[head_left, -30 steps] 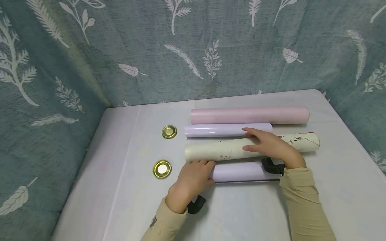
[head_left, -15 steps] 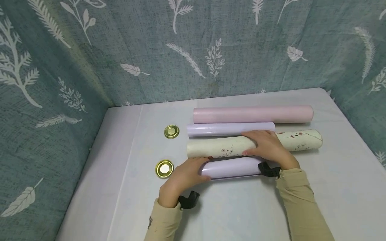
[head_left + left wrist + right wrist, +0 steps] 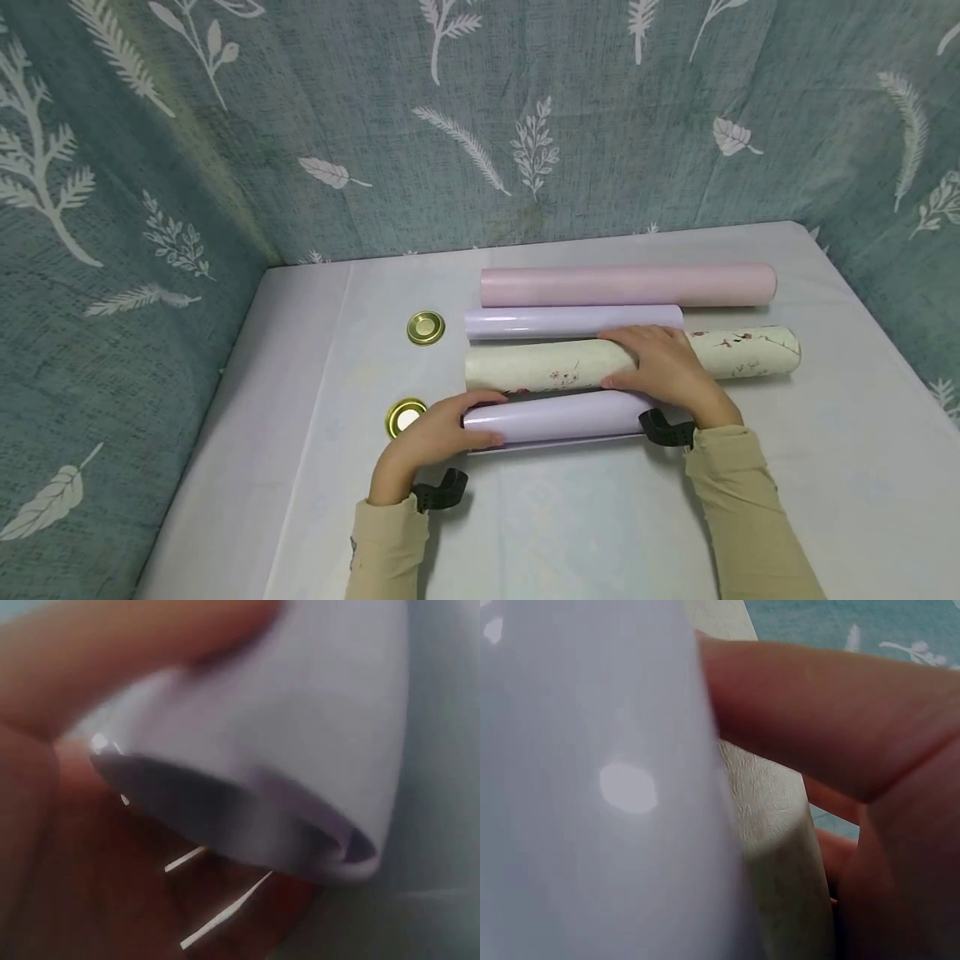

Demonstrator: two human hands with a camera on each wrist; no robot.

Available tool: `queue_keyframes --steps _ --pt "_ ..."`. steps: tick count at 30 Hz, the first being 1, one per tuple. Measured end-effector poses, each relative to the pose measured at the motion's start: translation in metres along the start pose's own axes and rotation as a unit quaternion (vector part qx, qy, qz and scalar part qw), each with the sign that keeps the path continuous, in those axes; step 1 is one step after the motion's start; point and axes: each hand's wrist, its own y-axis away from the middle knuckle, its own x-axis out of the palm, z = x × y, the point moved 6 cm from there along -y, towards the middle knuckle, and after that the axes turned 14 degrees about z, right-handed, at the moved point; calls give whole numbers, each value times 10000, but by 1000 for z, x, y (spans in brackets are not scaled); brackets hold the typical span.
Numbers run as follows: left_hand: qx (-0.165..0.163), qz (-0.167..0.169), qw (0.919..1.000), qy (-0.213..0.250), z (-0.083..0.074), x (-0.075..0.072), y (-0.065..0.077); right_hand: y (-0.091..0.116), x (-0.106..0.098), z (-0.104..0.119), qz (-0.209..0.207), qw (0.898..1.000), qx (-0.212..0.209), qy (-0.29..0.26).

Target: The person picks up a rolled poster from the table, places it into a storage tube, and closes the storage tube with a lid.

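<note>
My left hand (image 3: 432, 432) grips the left end of the nearest lavender roll (image 3: 558, 418), thumb in front and fingers behind. The left wrist view shows the open end of this lavender roll (image 3: 330, 712), its sheet coiled inside, with fingers around it. My right hand (image 3: 663, 367) holds the cream roll with a red floral print (image 3: 547, 367) near its middle, thumb on the near side and fingers over the top. In the right wrist view, the thumb lies between the glossy lavender roll (image 3: 592, 847) and the cream roll (image 3: 769, 825).
Behind lie a second, shorter lavender roll (image 3: 562, 322) and a pink roll (image 3: 630, 286), roughly parallel. Two gold lids (image 3: 426, 327) sit to the left, the nearer one partly behind my left hand. A leaf-patterned teal cloth (image 3: 480, 150) rises behind the white table (image 3: 315, 500).
My left hand has slid left along the nearest lavender roll to its end, uncovering more of it. My right hand's fingers have drawn in around the cream roll.
</note>
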Motion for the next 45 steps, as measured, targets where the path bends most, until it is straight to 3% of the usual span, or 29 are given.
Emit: queue_keyframes --steps 5,12,21,27,31,35,40,45 --pt "265 -9 9975 648 8 -4 4 2 -1 2 -125 9999 -65 -23" --pt "304 48 9926 1171 16 -5 6 3 -3 3 -130 9999 -69 -60" --pt "266 155 9881 1506 -9 -12 22 4 -3 1 -76 9999 -83 38" --pt "122 -43 9827 1849 -7 -19 31 7 -4 -2 -133 9998 -64 -96" --pt "268 -447 9694 2400 12 -27 35 10 -4 -5 -137 9995 13 -274" --pt "643 -772 9487 2998 31 -34 38 10 -3 -6 -101 9994 28 -334" --pt "1099 -777 9259 3530 37 -36 45 9 -1 -2 -102 9996 76 -255" --pt "1582 -636 8949 4124 38 -37 50 8 2 4 3 9994 338 -43"
